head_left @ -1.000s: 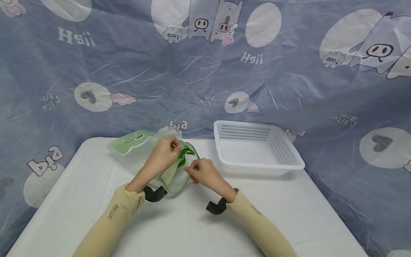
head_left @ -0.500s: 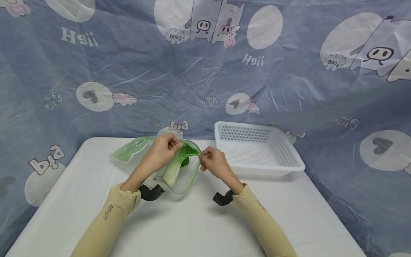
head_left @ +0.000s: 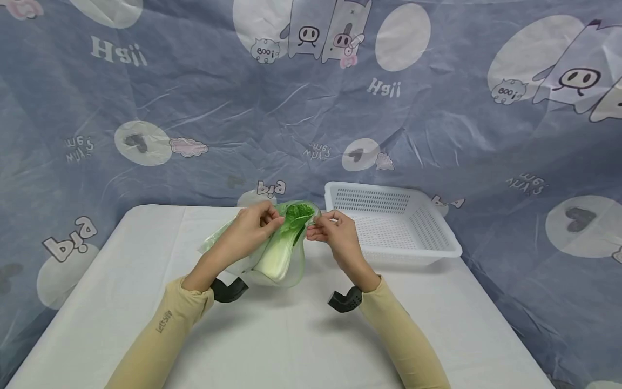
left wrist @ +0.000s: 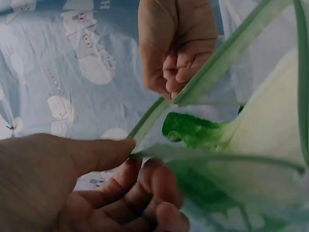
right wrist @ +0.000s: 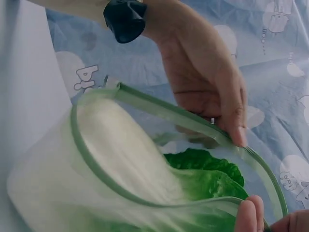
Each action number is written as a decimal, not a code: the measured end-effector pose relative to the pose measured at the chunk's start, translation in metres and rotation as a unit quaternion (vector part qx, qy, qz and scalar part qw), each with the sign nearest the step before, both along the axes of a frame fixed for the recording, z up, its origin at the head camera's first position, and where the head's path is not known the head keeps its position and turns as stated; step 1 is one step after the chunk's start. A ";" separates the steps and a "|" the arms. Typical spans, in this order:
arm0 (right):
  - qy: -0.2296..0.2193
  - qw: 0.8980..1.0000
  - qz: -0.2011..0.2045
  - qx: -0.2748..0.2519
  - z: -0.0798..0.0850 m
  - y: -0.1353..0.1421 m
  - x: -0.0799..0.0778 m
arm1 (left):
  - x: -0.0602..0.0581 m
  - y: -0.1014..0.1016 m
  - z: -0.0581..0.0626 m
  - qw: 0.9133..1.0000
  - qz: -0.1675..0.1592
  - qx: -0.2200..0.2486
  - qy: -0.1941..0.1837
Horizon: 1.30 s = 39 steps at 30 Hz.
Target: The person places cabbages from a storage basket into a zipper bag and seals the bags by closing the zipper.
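A translucent zip bag (head_left: 297, 268) with a green rim is held up with its mouth spread wide. Inside lies a Chinese cabbage (head_left: 278, 256), its thick white stalk toward the person and its crinkled green leaves toward the back. My left hand (head_left: 251, 227) pinches the bag's rim at the left; in the left wrist view its thumb and fingers squeeze the zip edge (left wrist: 145, 118). At the opposite side, my right hand (head_left: 339, 237) pinches the rim between thumb and fingers. A small zip slider (right wrist: 112, 83) shows at one end of the green strip.
A white perforated plastic basket (head_left: 389, 250) stands at the back right of the white-covered table (head_left: 291, 346), beside the right hand. Behind it hangs a blue-grey patterned cloth (head_left: 272, 119). Black wrist cameras (head_left: 346, 300) sit under both wrists.
My right hand has moved right and away from the person, taking hold of the rim and drawing the mouth wider. The bag has tipped and shifted right, so more of the cabbage shows.
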State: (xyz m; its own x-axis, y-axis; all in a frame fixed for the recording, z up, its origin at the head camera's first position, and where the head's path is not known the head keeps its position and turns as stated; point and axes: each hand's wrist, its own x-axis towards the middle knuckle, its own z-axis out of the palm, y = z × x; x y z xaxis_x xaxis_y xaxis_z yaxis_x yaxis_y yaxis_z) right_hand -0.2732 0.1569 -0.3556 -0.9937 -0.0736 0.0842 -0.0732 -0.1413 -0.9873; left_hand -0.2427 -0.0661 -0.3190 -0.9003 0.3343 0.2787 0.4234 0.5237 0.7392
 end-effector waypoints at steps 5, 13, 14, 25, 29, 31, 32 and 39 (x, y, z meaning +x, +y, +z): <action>0.005 0.999 -0.025 -0.039 0.006 0.005 0.001 | 0.011 -0.014 0.001 0.981 -0.076 -0.152 -0.089; 0.012 0.998 -0.039 -0.053 0.010 0.013 -0.002 | 0.009 -0.012 -0.008 0.953 -0.146 -0.224 -0.143; 0.011 0.998 -0.040 -0.054 0.010 0.013 -0.002 | 0.006 -0.012 -0.010 0.954 -0.145 -0.225 -0.137; 0.027 0.998 -0.051 -0.012 0.018 0.032 -0.006 | -0.010 -0.026 -0.008 0.979 -0.099 -0.179 -0.017; 0.054 0.995 -0.071 0.047 0.027 0.046 -0.005 | -0.009 -0.034 0.003 0.994 -0.033 -0.101 0.020; 0.064 0.991 -0.083 0.086 0.032 0.052 -0.004 | -0.008 -0.036 0.007 0.997 -0.003 -0.070 0.044; 0.066 0.988 -0.088 0.109 0.034 0.054 -0.004 | -0.008 -0.036 0.008 0.997 0.008 -0.056 0.055; 0.075 0.973 -0.104 0.193 0.042 0.064 0.002 | -0.005 -0.033 0.011 0.991 0.053 0.029 0.116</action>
